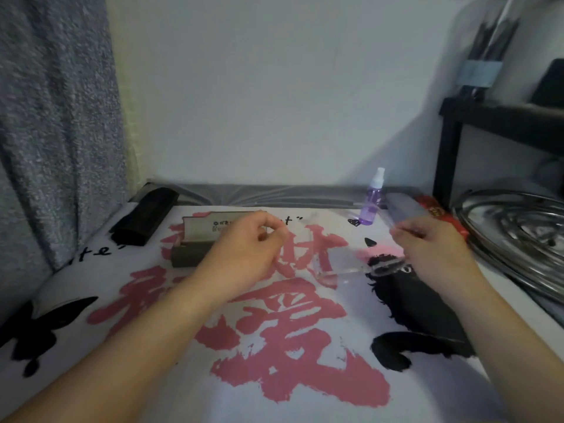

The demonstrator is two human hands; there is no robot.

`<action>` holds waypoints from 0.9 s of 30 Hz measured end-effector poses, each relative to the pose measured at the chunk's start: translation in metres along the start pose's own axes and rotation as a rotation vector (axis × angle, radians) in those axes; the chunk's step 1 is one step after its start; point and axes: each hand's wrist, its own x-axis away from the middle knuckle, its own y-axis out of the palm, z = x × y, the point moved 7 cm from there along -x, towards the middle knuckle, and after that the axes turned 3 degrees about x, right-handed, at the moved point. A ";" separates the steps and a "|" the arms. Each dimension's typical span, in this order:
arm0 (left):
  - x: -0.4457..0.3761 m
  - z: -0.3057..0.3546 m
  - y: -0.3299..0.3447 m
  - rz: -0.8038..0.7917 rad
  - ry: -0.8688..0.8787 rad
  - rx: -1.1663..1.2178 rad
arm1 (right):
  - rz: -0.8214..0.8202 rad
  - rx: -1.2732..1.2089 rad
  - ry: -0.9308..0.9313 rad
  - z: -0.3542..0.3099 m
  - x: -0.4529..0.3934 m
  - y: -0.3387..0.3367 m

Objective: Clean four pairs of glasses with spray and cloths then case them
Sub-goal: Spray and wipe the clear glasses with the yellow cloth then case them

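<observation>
I hold a pair of clear-framed glasses [351, 270] above the middle of the printed cloth [274, 346] that covers the table, my two hands spread apart with the frame between them. The glasses are almost see-through and blurred, so the pink brush characters and the black cat figure on the cloth show straight through the lenses; the front of the frame hangs low between my hands, near my right wrist, and one pale temple arm runs up toward my right fingers. My right hand [433, 248] has its fingers curled in a pinch on that temple arm. My left hand [247, 248] is also curled, fingertips drawn together as if on the other temple, but the plastic is too faint there for me to tell whether I really grip it. Behind my left hand an open grey glasses case [207, 236] sits with its lid raised. A black case [146, 216] lies closed at the far left corner. A small purple spray bottle [372, 203] stands upright toward the back right, just beside a grey-lilac case [406, 206].
</observation>
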 end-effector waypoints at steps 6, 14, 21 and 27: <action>0.006 -0.009 -0.020 0.222 0.148 -0.298 | -0.035 0.130 0.263 0.063 -0.004 -0.020; 0.001 -0.036 -0.099 0.526 0.239 -0.498 | -0.044 0.504 0.168 0.037 -0.026 -0.040; -0.004 -0.090 -0.105 0.339 -0.081 -0.214 | -0.146 0.272 -0.308 -0.089 0.003 0.051; -0.009 -0.109 -0.103 0.088 -0.120 -0.296 | -0.428 0.311 -0.598 -0.133 0.005 0.164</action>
